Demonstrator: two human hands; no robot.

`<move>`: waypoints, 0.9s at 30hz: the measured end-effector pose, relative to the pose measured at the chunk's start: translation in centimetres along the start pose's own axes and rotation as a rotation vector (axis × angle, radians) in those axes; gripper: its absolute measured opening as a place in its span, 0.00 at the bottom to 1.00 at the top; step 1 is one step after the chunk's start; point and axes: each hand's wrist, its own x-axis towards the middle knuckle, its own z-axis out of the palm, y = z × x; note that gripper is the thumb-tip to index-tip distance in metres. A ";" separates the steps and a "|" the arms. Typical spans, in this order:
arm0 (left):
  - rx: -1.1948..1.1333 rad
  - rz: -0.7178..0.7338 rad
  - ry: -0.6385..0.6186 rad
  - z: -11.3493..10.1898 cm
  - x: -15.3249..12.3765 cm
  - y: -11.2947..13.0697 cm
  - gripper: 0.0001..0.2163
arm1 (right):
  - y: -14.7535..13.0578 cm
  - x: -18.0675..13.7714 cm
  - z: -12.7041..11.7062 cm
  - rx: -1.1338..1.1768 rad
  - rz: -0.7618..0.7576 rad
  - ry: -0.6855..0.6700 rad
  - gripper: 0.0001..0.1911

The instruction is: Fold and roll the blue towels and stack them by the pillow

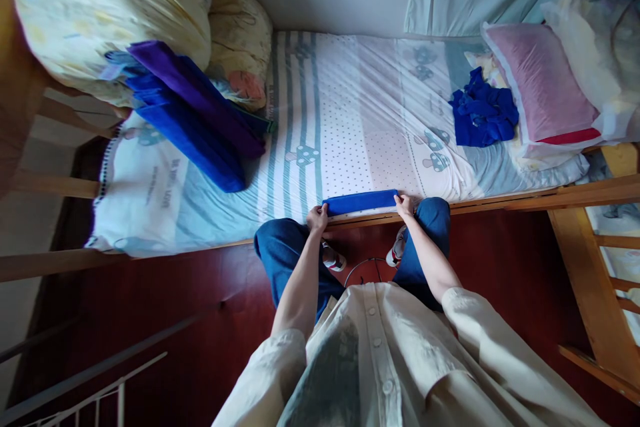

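Note:
A narrow folded blue cloth (361, 202) lies along the front edge of the bed, stretched straight between both hands. Its left end is pinched by my left hand (317, 219), thumb on top. My right hand (405, 205) grips the opposite end, close to my right knee. Over on the right of the mattress sits a crumpled blue cloth (484, 110). Long folded blue cloths (187, 130) and a purple one (200, 100) are stacked at the left, leaning against a bundle.
The bed has a patterned sheet (350, 113) and a wooden side rail (540, 199). Yellowish stuffed bundles (115, 7) stand at the back left. A pink pillow in clear wrapping (543, 80) rests at the right. Below is a dark red floor (200, 320); a wooden ladder (587, 280) stands right.

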 end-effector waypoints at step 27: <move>0.036 -0.037 -0.007 -0.4 -0.5 0.4 0.12 | 0.2 -0.4 -0.4 0.014 -0.087 0.077 0.12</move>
